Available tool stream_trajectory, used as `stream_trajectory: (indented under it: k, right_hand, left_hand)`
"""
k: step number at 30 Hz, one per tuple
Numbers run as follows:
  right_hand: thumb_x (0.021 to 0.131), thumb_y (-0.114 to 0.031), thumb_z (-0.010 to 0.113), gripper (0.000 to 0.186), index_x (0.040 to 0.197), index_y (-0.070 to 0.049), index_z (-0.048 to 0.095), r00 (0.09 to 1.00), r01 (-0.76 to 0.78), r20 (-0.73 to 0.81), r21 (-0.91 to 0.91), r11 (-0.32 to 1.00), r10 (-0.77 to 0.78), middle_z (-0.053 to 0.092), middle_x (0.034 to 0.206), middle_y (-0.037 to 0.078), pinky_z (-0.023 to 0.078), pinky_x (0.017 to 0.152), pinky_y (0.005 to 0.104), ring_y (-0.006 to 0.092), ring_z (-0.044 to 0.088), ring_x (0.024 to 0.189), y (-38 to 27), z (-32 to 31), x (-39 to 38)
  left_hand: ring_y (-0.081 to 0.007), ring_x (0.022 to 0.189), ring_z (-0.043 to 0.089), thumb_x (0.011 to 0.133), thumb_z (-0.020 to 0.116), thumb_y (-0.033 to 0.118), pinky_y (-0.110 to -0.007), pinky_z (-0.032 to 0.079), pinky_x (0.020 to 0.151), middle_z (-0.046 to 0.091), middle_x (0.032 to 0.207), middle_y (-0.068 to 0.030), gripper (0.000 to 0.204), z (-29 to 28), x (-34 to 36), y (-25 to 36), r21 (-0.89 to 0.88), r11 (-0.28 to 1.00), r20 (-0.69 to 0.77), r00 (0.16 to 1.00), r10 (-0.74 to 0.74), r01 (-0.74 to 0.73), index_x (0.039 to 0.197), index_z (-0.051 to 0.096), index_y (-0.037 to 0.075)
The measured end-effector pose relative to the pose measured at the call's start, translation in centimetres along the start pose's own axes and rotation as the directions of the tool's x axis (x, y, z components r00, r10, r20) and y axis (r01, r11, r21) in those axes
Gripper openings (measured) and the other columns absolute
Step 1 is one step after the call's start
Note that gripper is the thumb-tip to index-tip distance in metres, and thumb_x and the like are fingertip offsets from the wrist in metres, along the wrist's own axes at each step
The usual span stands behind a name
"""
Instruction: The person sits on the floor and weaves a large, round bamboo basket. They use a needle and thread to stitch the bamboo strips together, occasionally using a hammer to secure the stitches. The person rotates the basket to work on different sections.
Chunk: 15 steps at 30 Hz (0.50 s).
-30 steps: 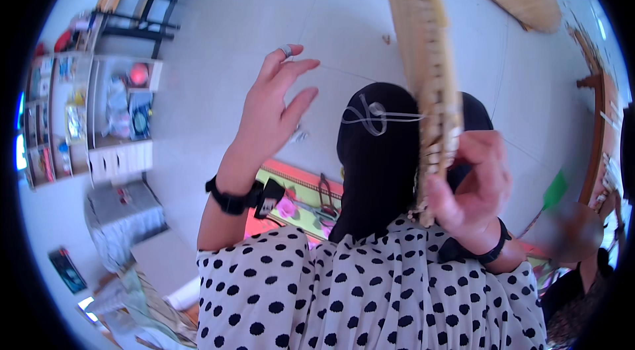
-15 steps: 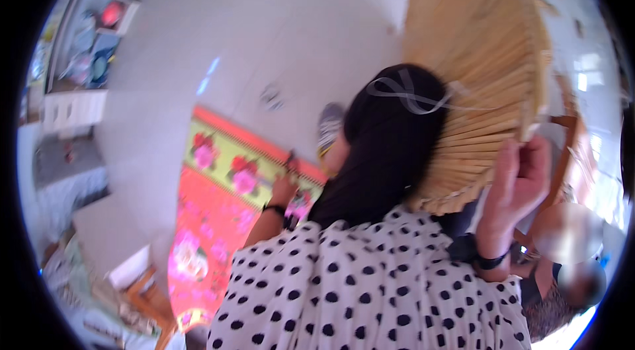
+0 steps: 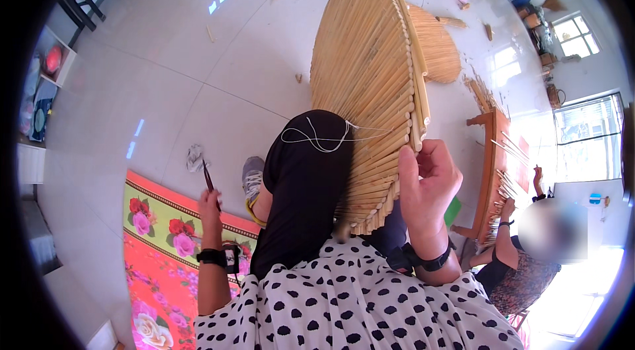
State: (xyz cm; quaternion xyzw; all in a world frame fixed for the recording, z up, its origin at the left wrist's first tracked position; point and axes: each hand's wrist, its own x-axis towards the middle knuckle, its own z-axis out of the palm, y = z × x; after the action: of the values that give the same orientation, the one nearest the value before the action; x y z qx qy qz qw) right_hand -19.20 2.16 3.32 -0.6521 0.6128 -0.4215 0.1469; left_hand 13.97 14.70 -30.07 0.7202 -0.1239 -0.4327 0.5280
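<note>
1. We hold a large round panel of pale bamboo strips upright on its edge over our dark-trousered knee.
2. Our right hand grips the panel's lower right rim, fingers curled round it.
3. A white string trails from the panel's lower left part.
4. Our left hand, well left of the panel, pinches a thin dark tool.
5. A floral mat lies below-left of the panel.
6. Another person sits to the panel's lower right.

Below you lies a flowered mat on the tiled floor; another person sits by a wooden frame.
</note>
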Motion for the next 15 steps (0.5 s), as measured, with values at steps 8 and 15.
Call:
stream_trajectory:
  k: [8,15]
  right_hand:
    - [0.078,-0.015,0.077,0.035,0.063,0.002,0.05,0.998,0.068,0.017,-0.187,0.98,-0.066,0.049,0.055,0.008,0.038,0.045,0.0288,0.0128,0.046,0.046,-0.9,0.2,1.3]
    - [0.08,-0.016,0.075,0.038,0.059,0.0,0.047,0.991,0.125,-0.009,-0.233,0.964,-0.131,0.047,0.052,0.01,0.036,0.043,0.0317,0.0178,0.043,0.042,-0.6,0.7,1.8]
  left_hand:
    - [-0.0196,0.107,0.052,0.082,0.06,0.004,-0.029,0.042,0.087,0.049,0.125,-0.0121,0.015,10.0,-13.0,21.7,-0.382,0.845,0.584,0.612,0.534,-0.374,0.094,0.059,-0.005]
    - [-0.0235,0.106,0.05,0.083,0.06,0.001,-0.036,0.041,0.095,0.045,0.116,-0.0144,0.01,15.6,-16.5,19.8,-0.331,0.836,0.788,0.359,0.5,-0.439,0.077,0.052,-0.001]
